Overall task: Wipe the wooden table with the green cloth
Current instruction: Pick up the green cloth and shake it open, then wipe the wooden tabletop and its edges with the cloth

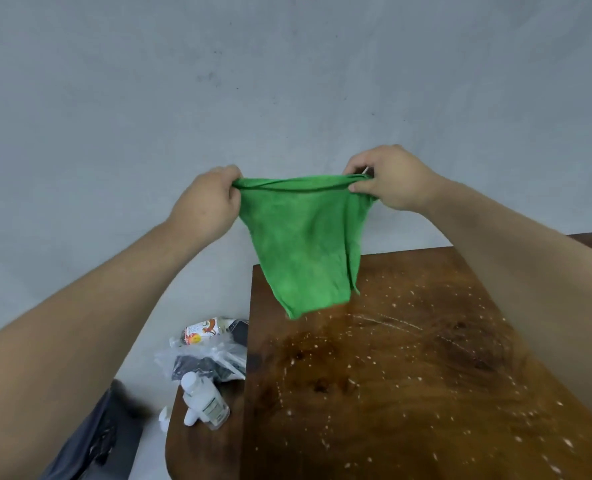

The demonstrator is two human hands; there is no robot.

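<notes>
The green cloth hangs in the air, stretched by its top edge between both hands. My left hand pinches its left corner and my right hand pinches its right corner. The cloth's lower end dangles just above the far left corner of the wooden table. The dark brown tabletop is scattered with small white specks and streaks, and my right forearm crosses above its right side.
A lower wooden surface left of the table carries a white plastic bottle, a clear plastic bag with dark contents and a printed packet. A grey wall stands behind. Dark fabric lies at the lower left.
</notes>
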